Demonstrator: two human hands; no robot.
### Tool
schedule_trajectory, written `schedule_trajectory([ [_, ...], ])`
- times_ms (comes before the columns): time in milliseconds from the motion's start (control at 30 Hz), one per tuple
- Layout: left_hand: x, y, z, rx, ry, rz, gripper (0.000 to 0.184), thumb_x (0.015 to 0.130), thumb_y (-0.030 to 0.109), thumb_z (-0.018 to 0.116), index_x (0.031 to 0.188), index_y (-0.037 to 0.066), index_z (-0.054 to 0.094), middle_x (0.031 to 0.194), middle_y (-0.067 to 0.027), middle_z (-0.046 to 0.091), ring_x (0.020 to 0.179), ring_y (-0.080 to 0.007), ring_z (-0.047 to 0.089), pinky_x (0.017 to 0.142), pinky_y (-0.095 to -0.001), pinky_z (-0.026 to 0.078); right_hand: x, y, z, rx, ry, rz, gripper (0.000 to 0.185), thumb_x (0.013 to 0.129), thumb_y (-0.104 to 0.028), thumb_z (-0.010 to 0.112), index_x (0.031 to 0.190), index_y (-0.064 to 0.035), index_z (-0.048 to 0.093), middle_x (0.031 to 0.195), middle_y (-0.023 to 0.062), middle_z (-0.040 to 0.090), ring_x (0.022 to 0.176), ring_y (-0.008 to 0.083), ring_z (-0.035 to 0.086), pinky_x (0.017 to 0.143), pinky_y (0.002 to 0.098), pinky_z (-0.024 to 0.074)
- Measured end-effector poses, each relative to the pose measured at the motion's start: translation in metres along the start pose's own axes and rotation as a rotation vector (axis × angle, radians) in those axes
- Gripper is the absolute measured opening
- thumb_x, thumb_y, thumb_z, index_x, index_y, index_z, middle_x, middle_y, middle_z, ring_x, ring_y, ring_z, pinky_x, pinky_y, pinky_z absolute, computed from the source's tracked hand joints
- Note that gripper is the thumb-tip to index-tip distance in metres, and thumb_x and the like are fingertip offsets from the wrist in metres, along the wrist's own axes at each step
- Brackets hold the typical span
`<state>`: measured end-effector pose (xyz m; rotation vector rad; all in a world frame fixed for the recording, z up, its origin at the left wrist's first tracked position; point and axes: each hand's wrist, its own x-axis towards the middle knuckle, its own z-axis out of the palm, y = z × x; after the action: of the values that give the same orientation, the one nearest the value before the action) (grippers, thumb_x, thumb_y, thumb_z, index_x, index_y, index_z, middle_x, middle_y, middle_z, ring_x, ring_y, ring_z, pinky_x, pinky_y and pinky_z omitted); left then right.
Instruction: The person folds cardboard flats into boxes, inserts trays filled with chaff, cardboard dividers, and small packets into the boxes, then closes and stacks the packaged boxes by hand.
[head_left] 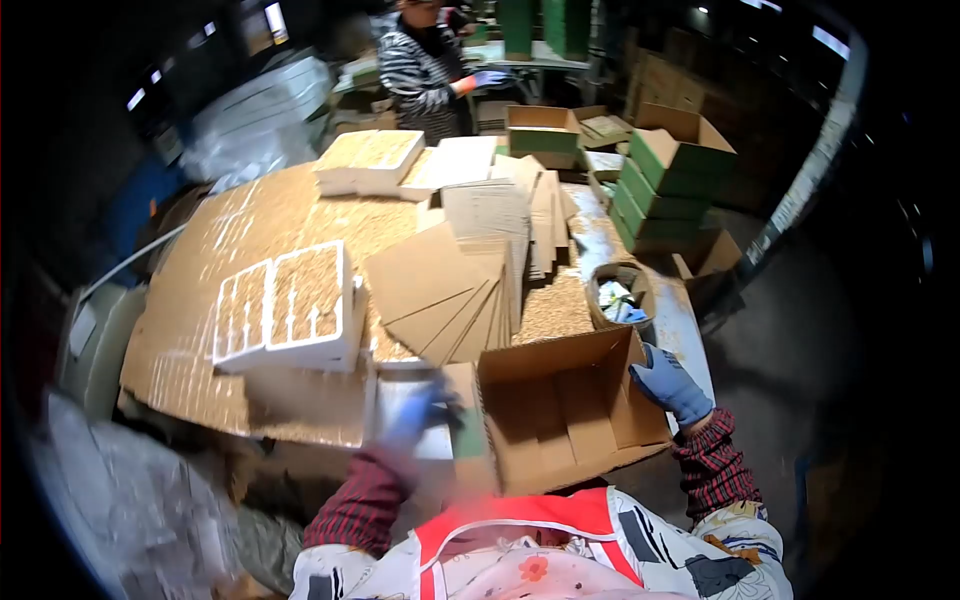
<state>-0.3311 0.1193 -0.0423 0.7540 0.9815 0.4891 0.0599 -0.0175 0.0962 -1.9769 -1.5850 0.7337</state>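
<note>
An open cardboard box [560, 415] stands at the near edge of the table, in front of my body, its brown inside facing up. My right hand [672, 384], in a blue-grey glove, grips the top of the box's right wall. My left hand [418, 408], also gloved in blue, is smeared by motion to the left of the box, near its green-marked left flap [467, 420]. Whether its fingers hold anything does not show. Just beyond the box, flat cardboard sheets [430, 285] lie fanned out in a pile.
White trays with tan filling [308, 300] sit on the left, and more trays [370, 160] stand farther back. A round bin [622, 298] holds small packets. Green boxes [665, 190] are stacked at the right. Across the table stands another person [425, 75] wearing gloves.
</note>
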Motion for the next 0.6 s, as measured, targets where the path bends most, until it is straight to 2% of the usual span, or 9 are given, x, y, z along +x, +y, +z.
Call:
schedule_trajectory([
  [67, 0.006, 0.017, -0.077, -0.423, 0.173, 0.36, 0.049, 0.086, 0.062, 0.051, 0.107, 0.018, 0.057, 0.095, -0.0038, 0.062, 0.086, -0.02, 0.06, 0.081, -0.0439, 0.047, -0.013, -0.01, 0.002, -0.102, 0.055, 0.121, 0.056, 0.084, -0.02, 0.052, 0.134, -0.0003, 0.039, 0.104, 0.0318, 0.059, 0.096, 0.044, 0.057, 0.085, 0.0459, 0.0463],
  [133, 0.024, 0.055, -0.148, -0.532, 0.305, 0.332, 0.061, 0.08, 0.068, 0.054, 0.093, 0.009, 0.062, 0.081, -0.0134, 0.06, 0.092, -0.0287, 0.057, 0.09, -0.0516, 0.044, -0.018, -0.016, 0.013, -0.201, 0.089, 0.241, 0.054, 0.084, -0.02, 0.051, 0.133, 0.0001, 0.04, 0.105, 0.0315, 0.059, 0.096, 0.0433, 0.058, 0.085, 0.0463, 0.0464],
  [167, -0.006, 0.102, -0.123, -0.693, 0.505, 0.153, 0.067, 0.077, 0.07, 0.056, 0.085, 0.004, 0.064, 0.078, -0.018, 0.06, 0.093, -0.0325, 0.056, 0.093, -0.0526, 0.043, -0.016, -0.011, 0.022, -0.229, 0.153, 0.186, 0.052, 0.084, -0.02, 0.052, 0.13, 0.0012, 0.042, 0.103, 0.0305, 0.06, 0.094, 0.0427, 0.059, 0.083, 0.0463, 0.0471],
  [200, -0.014, 0.114, -0.118, -0.646, 0.335, 0.169, 0.07, 0.076, 0.07, 0.058, 0.08, 0.0, 0.063, 0.077, -0.0218, 0.06, 0.093, -0.0358, 0.056, 0.095, -0.0535, 0.042, -0.015, -0.005, 0.032, -0.257, 0.211, 0.134, 0.05, 0.084, -0.021, 0.053, 0.127, 0.0022, 0.043, 0.102, 0.0294, 0.06, 0.092, 0.042, 0.06, 0.081, 0.0463, 0.0479],
  [267, 0.017, 0.101, -0.154, -0.588, 0.282, 0.223, 0.07, 0.075, 0.067, 0.06, 0.07, -0.003, 0.062, 0.077, -0.0236, 0.062, 0.09, -0.0377, 0.056, 0.093, -0.0539, 0.043, -0.019, -0.006, 0.037, -0.302, 0.272, 0.076, 0.045, 0.083, -0.022, 0.054, 0.119, 0.0042, 0.047, 0.096, 0.0269, 0.062, 0.087, 0.0398, 0.061, 0.076, 0.0455, 0.0494],
  [333, 0.021, 0.094, -0.151, -0.489, 0.221, 0.336, 0.068, 0.075, 0.063, 0.062, 0.062, -0.003, 0.061, 0.074, -0.0223, 0.062, 0.085, -0.038, 0.057, 0.089, -0.0539, 0.046, -0.014, -0.01, 0.033, -0.318, 0.243, 0.122, 0.043, 0.084, -0.022, 0.054, 0.117, 0.0043, 0.048, 0.095, 0.0268, 0.062, 0.086, 0.0395, 0.062, 0.075, 0.0452, 0.0496],
  [400, 0.015, 0.087, -0.146, -0.432, 0.374, 0.388, 0.061, 0.077, 0.058, 0.063, 0.056, 0.0, 0.06, 0.064, -0.0154, 0.062, 0.068, -0.0345, 0.059, 0.073, -0.0495, 0.052, -0.009, -0.004, 0.036, -0.35, 0.219, 0.141, 0.041, 0.084, -0.023, 0.052, 0.114, 0.0045, 0.05, 0.092, 0.0256, 0.063, 0.082, 0.0392, 0.062, 0.074, 0.0452, 0.05],
  [500, -0.03, 0.07, -0.097, -0.782, 0.116, 0.415, 0.052, 0.083, 0.049, 0.061, 0.093, -0.001, 0.052, 0.096, -0.0152, 0.057, 0.092, -0.031, 0.056, 0.088, -0.0437, 0.046, -0.007, 0.006, 0.04, -0.323, 0.285, 0.068, 0.041, 0.084, -0.023, 0.052, 0.114, 0.0046, 0.049, 0.092, 0.0258, 0.063, 0.082, 0.0395, 0.062, 0.074, 0.0455, 0.0501],
  [600, -0.085, 0.066, -0.054, -0.86, -0.116, 0.388, 0.062, 0.088, 0.04, 0.059, 0.13, -0.003, 0.045, 0.128, -0.015, 0.053, 0.116, -0.0275, 0.052, 0.103, -0.0379, 0.04, -0.001, -0.007, 0.031, -0.292, 0.247, 0.102, 0.039, 0.084, -0.023, 0.051, 0.112, 0.0041, 0.05, 0.095, 0.0266, 0.061, 0.088, 0.0399, 0.061, 0.076, 0.0448, 0.0495],
])
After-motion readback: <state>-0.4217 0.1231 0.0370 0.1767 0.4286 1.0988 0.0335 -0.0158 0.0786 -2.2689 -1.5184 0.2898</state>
